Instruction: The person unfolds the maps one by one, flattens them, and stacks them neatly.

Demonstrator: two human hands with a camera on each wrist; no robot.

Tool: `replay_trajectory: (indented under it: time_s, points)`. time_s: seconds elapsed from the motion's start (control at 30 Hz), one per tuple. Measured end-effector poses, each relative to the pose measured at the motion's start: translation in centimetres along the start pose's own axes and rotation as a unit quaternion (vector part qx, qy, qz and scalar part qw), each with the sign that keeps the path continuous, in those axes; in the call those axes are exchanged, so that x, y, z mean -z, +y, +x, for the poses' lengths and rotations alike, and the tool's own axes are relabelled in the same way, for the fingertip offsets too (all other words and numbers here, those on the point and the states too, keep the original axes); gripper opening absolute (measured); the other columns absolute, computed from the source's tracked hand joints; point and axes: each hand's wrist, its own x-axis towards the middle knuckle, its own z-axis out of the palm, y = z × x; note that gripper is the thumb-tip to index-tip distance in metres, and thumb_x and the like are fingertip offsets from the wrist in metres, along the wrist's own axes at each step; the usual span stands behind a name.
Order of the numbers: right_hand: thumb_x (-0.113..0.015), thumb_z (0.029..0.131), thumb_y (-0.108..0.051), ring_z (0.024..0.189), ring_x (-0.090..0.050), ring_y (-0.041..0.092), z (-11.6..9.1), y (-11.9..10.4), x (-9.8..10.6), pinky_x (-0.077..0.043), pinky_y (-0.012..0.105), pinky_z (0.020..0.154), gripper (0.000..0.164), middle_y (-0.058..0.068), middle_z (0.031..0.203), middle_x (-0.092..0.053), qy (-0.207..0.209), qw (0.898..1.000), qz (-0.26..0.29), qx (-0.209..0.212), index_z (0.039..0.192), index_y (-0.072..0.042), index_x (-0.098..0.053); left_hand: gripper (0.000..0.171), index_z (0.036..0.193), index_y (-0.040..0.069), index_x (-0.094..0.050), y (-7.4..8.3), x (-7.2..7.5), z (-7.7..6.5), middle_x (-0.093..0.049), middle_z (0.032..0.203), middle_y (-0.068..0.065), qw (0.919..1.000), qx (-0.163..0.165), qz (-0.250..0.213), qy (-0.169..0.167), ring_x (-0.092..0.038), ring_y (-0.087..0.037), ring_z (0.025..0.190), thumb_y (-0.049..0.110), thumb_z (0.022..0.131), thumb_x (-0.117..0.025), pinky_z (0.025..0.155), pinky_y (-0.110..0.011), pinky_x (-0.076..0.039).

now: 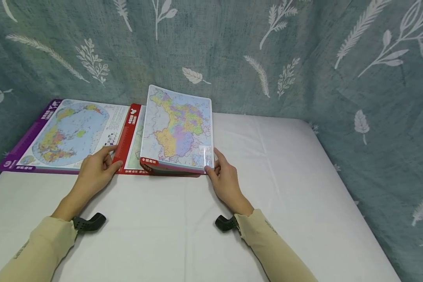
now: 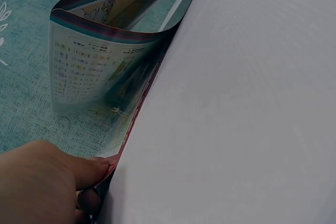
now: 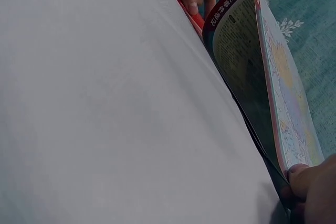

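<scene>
A China map panel [image 1: 179, 129] with a glossy face and a small red label lies over a red-edged map [image 1: 126, 137], its left side rounded in a fold. My right hand [image 1: 227, 180] pinches the panel's lower right corner between thumb and fingers. At the lower left, my left hand [image 1: 96, 169] grips the red strip of the map beneath, thumb on top. In the left wrist view the curled sheet [image 2: 100, 51] stands up in a loop beyond that thumb. Printed text shows on its dark underside [image 3: 239, 45] in the right wrist view.
A purple-edged world map [image 1: 70, 133] lies at the left, its right side beside or under the red strip. White cloth [image 1: 183, 227] covers the table. Behind and along the right hangs a green leaf-patterned cloth [image 1: 232, 47]. Each wrist wears a black band device [image 1: 90, 222].
</scene>
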Motion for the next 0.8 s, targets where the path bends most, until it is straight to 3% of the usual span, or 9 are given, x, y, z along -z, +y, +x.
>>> replay_trajectory:
  time_s: [0.8]
  points:
    - [-0.067, 0.104, -0.01, 0.079, -0.059, 0.017, -0.2, 2.0, 2.1, -0.047, 0.025, 0.072, 0.056, 0.011, 0.095, -0.068, -0.013, 0.999, -0.001, -0.042, 0.155, -0.002, -0.047, 0.047, 0.135, -0.006, -0.063, -0.1, -0.1, -0.1, -0.052, 0.069, -0.002, 1.0, -0.002, -0.004, 0.005, -0.039, -0.01, 0.056, 0.008, 0.093, -0.079, 0.062, -0.033, -0.03]
